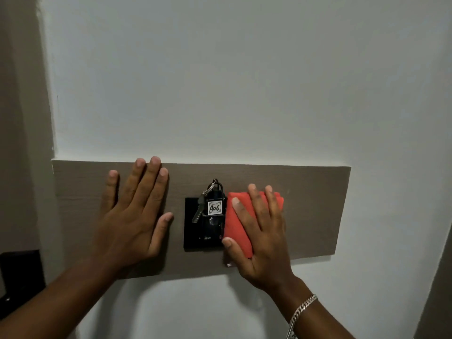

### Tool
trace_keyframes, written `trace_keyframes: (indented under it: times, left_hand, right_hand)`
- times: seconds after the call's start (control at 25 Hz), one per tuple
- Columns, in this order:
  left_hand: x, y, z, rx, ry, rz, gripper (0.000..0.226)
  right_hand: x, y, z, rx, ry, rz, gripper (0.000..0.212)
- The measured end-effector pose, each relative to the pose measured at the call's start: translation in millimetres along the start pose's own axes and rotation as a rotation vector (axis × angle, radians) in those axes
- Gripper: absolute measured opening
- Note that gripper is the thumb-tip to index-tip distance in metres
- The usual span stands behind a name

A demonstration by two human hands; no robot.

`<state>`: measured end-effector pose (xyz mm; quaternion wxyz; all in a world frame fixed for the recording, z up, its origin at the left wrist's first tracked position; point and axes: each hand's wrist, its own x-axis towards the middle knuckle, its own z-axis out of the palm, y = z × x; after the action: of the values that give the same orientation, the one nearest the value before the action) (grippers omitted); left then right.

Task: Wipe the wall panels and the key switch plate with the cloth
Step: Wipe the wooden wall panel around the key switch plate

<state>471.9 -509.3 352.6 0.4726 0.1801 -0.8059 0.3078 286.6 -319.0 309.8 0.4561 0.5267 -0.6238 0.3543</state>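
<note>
Left hand (132, 216) is flat on the brown wall panel (315, 211), fingers spread and holding nothing, basically just bracing. Just right of its thumb is the black key switch plate (193, 226) with a key fob (214, 207) slotted in and a key (199, 209) dangling off the ring. Right of that, touching the plate's right edge, is the folded red cloth (238, 228), pressed to the panel under the right hand (259, 231), fingers splayed over the top and thumb hooked around the lower left corner so it's pinned rather than gripped. There's a silver chain bracelet (302, 311) on that wrist.

My take on doing this bit well: the cloth looks about to cross onto the plate, so I'd go light there and work around the fob rather than shoving through it, otherwise you'll probably knock it out of its slot. Keep the cloth folded flat so the edge gets into the seam where plate meets panel. The strip under the left hand likely needs a pass too.

Readable stuff: the fob tag says "406" handwritten, with tiny print above it I can't make out. The bottom of the plate has small white lettering, too blurry to read.
</note>
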Motion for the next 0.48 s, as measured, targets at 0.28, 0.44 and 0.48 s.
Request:
trace_keyframes:
  times: [0.28, 0.44, 0.48]
  left_hand:
    - [-2, 8, 13, 0.116, 0.098, -0.058, 0.081]
    - [0, 9, 15, 0.133, 0.128, -0.064, 0.08]
    - [0, 8, 15, 0.145, 0.131, -0.062, 0.08]
  right_hand:
    - [7, 6, 13, 0.009, 0.065, 0.005, 0.062]
    - [-6, 33, 3, -0.048, 0.081, -0.078, 0.057]
    - [-3, 29, 6, -0.022, 0.108, 0.005, 0.057]
